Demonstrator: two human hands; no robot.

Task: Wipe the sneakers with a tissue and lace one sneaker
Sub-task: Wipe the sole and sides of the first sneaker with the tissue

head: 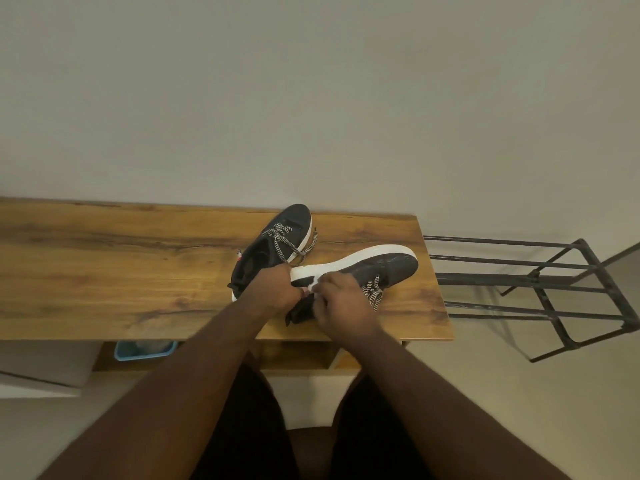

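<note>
A person's left hand [277,289] grips the heel end of a dark sneaker [374,266] tipped on its side at the right end of a wooden table [121,271], its length running away rightward, while the right hand [341,303], the nearer one, pinches a scrap of white tissue [313,285] against the white sole. The second sneaker [277,242] lies just behind, its loose lace [310,245] touching that sole; a metal rack [540,289] stands beyond the table's right edge.
</note>
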